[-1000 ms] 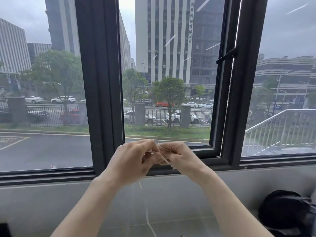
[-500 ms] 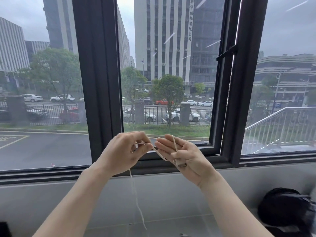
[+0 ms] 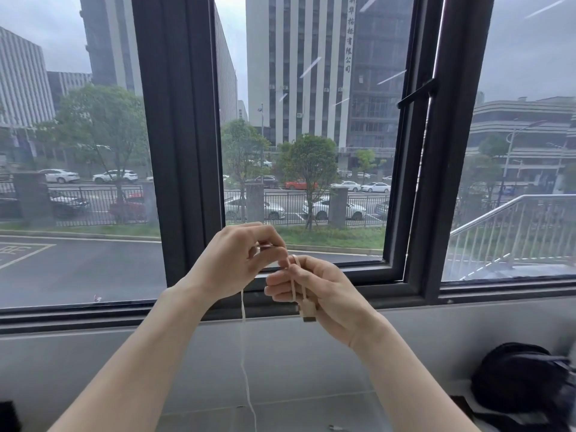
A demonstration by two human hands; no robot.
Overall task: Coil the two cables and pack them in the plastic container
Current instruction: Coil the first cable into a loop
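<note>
Both hands are raised in front of the window. My right hand [image 3: 324, 294] holds a thin white cable [image 3: 246, 363]: a loop runs over its fingers and the USB plug [image 3: 308, 311] hangs against the palm. My left hand [image 3: 237, 263] pinches the same cable just above the right fingers. From the left hand the rest of the cable hangs straight down past the bottom edge. The second cable and the plastic container are not in view.
A dark-framed window [image 3: 177, 145] fills the view, its right pane [image 3: 405, 169] ajar. A grey sill and wall [image 3: 124, 353] lie below. A black bag [image 3: 526, 388] sits at the lower right. A small connector [image 3: 336, 428] lies at the bottom edge.
My hands parted and came together again. The right hand turned palm-up with the plug now hanging in it, and the left hand brought the cable over the right fingers.
</note>
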